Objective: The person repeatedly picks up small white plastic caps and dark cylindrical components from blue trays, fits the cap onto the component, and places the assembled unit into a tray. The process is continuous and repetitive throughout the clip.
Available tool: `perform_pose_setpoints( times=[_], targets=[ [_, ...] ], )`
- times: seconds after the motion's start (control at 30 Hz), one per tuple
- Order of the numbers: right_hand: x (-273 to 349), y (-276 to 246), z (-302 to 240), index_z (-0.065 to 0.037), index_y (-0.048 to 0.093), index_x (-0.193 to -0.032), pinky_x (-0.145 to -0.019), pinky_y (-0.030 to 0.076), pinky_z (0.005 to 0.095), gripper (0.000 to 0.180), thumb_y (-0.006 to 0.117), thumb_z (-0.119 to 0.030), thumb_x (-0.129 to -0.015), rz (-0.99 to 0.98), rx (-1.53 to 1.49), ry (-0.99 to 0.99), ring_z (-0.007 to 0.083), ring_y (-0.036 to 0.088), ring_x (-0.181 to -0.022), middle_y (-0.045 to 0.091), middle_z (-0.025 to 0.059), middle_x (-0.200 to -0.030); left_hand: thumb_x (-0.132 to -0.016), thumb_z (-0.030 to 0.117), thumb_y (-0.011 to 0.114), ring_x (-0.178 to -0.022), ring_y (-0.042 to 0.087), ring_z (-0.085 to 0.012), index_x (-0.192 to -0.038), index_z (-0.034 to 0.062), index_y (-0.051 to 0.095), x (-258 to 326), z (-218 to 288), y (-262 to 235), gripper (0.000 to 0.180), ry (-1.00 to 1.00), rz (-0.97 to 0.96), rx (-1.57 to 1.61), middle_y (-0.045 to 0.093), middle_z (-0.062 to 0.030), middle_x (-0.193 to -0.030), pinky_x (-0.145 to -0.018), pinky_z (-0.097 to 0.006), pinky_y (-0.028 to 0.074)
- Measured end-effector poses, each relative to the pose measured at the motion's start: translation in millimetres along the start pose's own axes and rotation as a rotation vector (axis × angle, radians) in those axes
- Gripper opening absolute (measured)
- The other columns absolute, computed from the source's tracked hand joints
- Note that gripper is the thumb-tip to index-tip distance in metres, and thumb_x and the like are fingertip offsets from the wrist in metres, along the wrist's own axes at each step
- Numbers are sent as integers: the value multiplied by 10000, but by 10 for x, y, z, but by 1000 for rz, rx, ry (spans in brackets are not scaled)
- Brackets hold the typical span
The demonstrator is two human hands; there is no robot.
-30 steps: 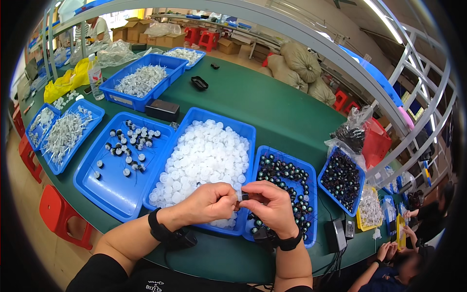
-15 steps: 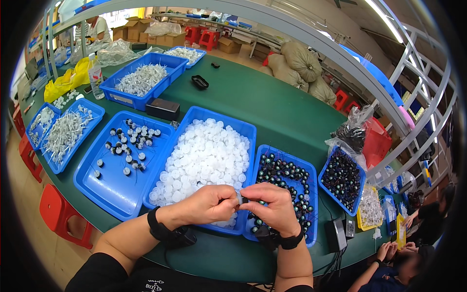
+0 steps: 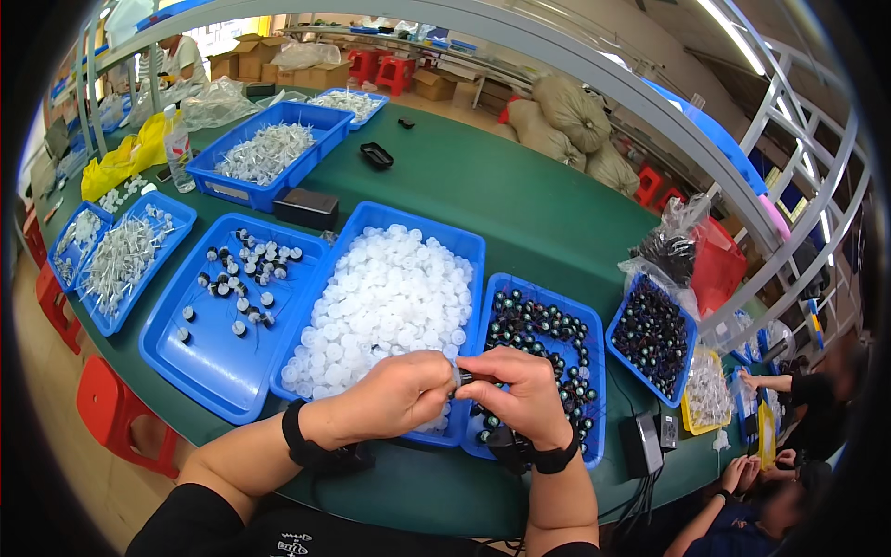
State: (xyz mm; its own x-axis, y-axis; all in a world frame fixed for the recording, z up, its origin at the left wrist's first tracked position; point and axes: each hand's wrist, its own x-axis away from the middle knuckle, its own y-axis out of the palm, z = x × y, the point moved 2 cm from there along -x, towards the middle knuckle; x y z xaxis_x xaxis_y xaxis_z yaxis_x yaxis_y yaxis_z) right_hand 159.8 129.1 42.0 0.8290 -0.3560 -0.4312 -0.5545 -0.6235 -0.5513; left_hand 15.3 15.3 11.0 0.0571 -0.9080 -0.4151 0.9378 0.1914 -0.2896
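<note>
Small part [image 3: 458, 374] showing a pale rim and darker section, between the worker's hands over the front of a blue tray [image 3: 478, 252] of white discs [image 3: 390, 288], left hand [image 3: 406, 395] curled tightly around one end, right hand [image 3: 515, 385] pinching the other, most of the part covered by fingers, finer detail unreadable.

The small part [image 3: 458, 375] pinched between the left hand [image 3: 406, 392] and the right hand [image 3: 515, 388] is mostly covered by fingers, and its full shape cannot be made out. The near portions of the white-cap tray [image 3: 471, 249] and the dark-piece tray [image 3: 561, 349] are partly hidden by the hands. The black sleeves [image 3: 190, 518] are cut off by the lower edge. A co-worker [image 3: 729, 527] at near right is blurred at the head and cut off below.
</note>
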Motion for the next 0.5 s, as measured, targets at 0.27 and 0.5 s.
perform_pose_setpoints(
  times=[0.27,0.5],
  targets=[
    [22,45,28,-2,703,-1018,-675,542,260,285,773,5,-742,17,-161,27,163,657,-814,685,112,-961,-830,16,554,-653,535,-200,-773,20,532,-14,8,-35,61,61,21,-7,538,-90,-744,-602,-310,445],
    [25,39,43,-2,709,-993,-679,543,264,268,785,-11,-737,-9,-83,-118,167,663,-810,690,107,-941,-881,49,520,-634,519,-152,-778,27,535,-3,-20,-46,107,-14,-55,139,515,-59,-716,-575,-290,432]
  ],
)
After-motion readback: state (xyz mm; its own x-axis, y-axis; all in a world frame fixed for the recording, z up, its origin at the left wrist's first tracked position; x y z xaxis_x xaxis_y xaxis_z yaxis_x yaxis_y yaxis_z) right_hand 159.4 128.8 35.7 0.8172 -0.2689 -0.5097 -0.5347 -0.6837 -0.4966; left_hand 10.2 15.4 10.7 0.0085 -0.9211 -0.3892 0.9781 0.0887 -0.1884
